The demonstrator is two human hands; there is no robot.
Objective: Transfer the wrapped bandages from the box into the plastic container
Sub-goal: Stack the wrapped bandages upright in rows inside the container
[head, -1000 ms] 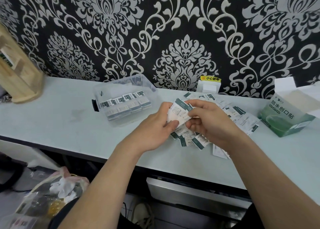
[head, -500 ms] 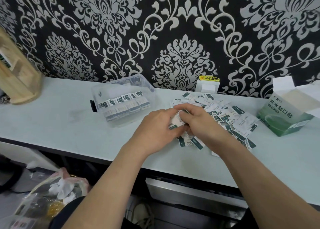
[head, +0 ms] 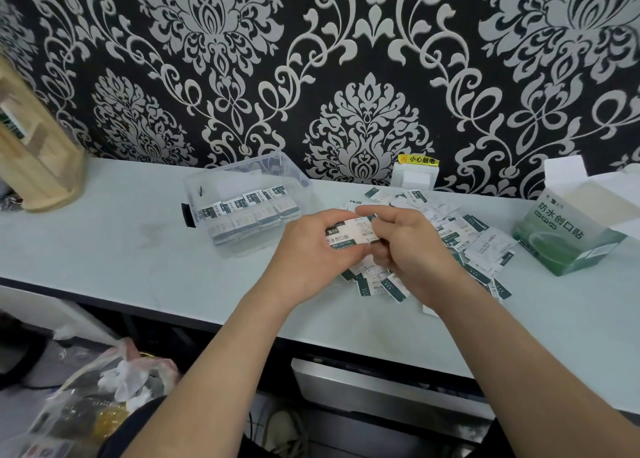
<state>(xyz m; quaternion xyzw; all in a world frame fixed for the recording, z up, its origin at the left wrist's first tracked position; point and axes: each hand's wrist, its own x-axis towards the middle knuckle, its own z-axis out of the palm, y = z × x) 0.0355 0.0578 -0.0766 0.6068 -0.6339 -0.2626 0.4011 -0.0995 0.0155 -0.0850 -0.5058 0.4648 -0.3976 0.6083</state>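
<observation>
Above the middle of a pale counter (head: 121,249), a person's left hand (head: 308,253) and right hand (head: 412,253) are holding a small stack of wrapped bandages (head: 349,233) between them. Each hand is curling its fingers (head: 375,213) in and pinching one end of the stack.

More bandages are lying in a loose pile (head: 481,246) on the counter under and to the right of the hands, trailing toward the open green box (head: 568,249) at the far right. The clear plastic container (head: 298,180) is sitting to the left of the hands, near the wall and well apart from the box. It is already carrying a packed row of bandages (head: 249,208) standing on edge.

The sachets are looking thin, light and bendy, and their paper wrappers are probably sliding easily on one another, so a slack hold is likely to let the stack fan out or shed pieces. Pinching firmly across the flat faces, thumb against fingers and near the middle of the stack, seems the surest hold. Nothing here is looking breakable, so a hard squeeze is likely doing no harm.
</observation>
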